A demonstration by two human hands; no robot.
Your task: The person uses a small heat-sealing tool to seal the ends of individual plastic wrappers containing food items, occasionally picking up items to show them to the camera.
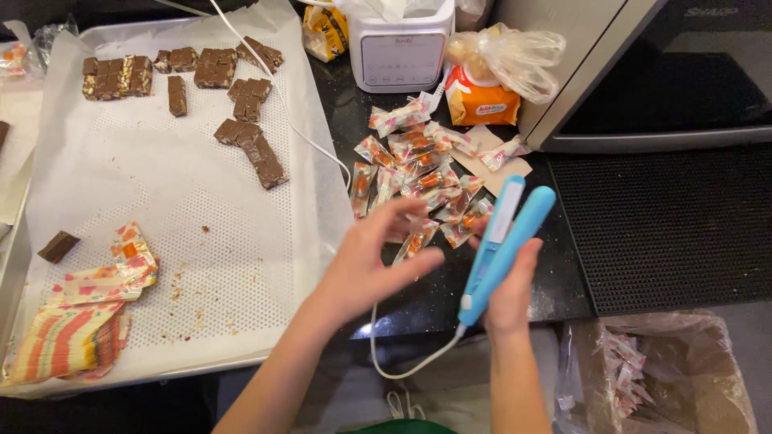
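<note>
Right hand (pixel 511 289) grips blue sealer (pixel 507 249); left hand (pixel 371 261) spread, blurred, over wrapped candies (pixel 418 173).

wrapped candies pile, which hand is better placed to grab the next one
Left, probably. The left hand is empty, fingers spread, right beside the pile of wrapped candies on the dark counter. The right hand is closed around the blue heat sealer, so it isn't free.

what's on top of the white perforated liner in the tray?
On the liner: brown chocolate bar pieces toward the far end, one lone piece at the near left, a stack of striped wrappers in the near corner, and crumbs. The tray surface beneath the liner is covered.
</note>
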